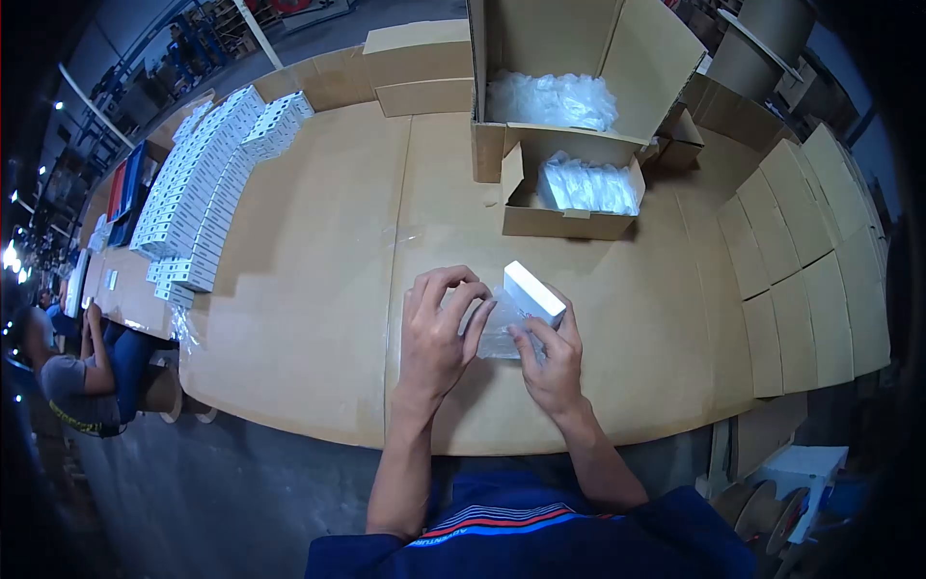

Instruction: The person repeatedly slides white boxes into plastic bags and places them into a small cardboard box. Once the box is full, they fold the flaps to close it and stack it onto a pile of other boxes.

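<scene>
My right hand (554, 365) grips a small white box (532, 293), thumb on the near side and fingers behind it, the box tilted up over the table. A clear plastic bag (500, 342) hangs against the box, partly under my right thumb. My left hand (439, 323) is closed just to the left, its curled fingers and thumb pinching the edge of the bag. The tips of the left fingers are partly hidden by the hand itself.
Ahead, a small open carton (569, 225) holds several clear plastic packs (588, 185). Behind it a larger carton (490, 154) contains more clear plastic (550, 101). Stacked white boxes (198, 183) stand at left, folded cardboard (796, 270) at right. A person (82, 376) sits far left.
</scene>
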Demonstrator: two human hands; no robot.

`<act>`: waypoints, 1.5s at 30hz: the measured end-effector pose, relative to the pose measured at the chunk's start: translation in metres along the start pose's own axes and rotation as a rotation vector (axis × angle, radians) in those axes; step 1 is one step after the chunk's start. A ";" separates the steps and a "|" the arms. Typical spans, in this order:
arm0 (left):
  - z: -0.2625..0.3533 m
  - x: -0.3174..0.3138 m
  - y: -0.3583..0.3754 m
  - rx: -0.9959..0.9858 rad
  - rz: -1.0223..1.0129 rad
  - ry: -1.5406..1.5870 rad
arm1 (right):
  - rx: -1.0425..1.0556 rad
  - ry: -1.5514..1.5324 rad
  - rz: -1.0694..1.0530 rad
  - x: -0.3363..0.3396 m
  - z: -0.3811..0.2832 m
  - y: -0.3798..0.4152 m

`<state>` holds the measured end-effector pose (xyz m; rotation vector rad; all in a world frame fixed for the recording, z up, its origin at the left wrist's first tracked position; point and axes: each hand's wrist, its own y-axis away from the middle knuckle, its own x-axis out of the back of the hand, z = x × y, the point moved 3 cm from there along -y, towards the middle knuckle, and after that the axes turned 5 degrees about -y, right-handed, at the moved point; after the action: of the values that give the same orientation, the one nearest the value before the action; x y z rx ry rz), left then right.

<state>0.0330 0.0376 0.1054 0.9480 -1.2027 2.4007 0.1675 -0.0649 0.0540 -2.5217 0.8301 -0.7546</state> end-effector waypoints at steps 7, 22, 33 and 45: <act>0.004 -0.012 0.001 0.106 -0.178 -0.017 | -0.103 0.033 -0.107 0.010 0.006 -0.001; -0.037 -0.028 0.021 0.517 0.089 0.472 | -0.260 0.007 -0.224 0.036 0.006 0.000; -0.014 -0.055 0.055 0.675 -0.265 0.980 | -0.269 -0.093 -0.087 0.030 0.015 0.008; -0.006 -0.043 0.062 0.513 -0.195 0.664 | 0.237 -0.572 -0.047 0.096 -0.039 -0.086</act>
<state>0.0298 0.0055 0.0367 0.2883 -0.2544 2.5776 0.2462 -0.0677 0.1629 -2.3549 0.4529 -0.1084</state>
